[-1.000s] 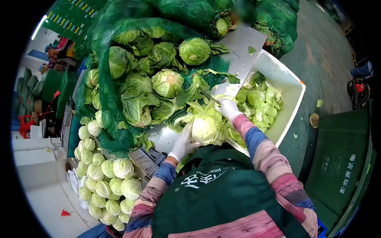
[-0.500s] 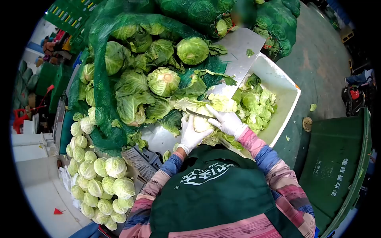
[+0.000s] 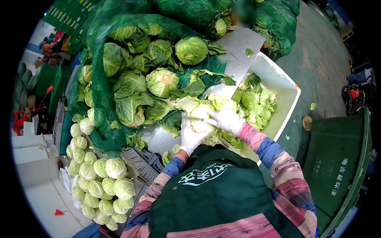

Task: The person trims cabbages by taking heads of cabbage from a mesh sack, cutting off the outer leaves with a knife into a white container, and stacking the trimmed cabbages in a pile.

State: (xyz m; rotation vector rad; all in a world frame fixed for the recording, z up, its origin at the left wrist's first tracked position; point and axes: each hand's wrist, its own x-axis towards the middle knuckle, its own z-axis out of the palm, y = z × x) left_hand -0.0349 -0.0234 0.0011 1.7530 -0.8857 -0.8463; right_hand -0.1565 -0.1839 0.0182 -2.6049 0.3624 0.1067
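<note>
My left hand [image 3: 192, 134], in a white glove, grips a pale trimmed cabbage [image 3: 199, 115] from its left side. On the cabbage's right is my right hand [image 3: 228, 122], also gloved, with its fingers closed round a knife [image 3: 209, 120] whose blade is smeared by motion across the cabbage. Loose pale leaves [image 3: 223, 103] lie just beyond both hands. A heap of untrimmed cabbages [image 3: 162, 82], with darker outer leaves, spreads over the metal table [image 3: 239, 44] from an opened green net sack [image 3: 102, 99].
At the right of the table stands a white bin [image 3: 286, 95] with cut leaves [image 3: 256, 106] inside. Trimmed cabbages [image 3: 96, 188] are piled at lower left, near a brush [image 3: 139, 163]. A big green container [image 3: 333, 170] stands at right. Full net sacks [image 3: 278, 27] lie at the back.
The knife has moved from lying across the top of the cabbage to a lower, blurred position. The right hand has shifted slightly, and the cabbage appears turned a little in the left hand.
</note>
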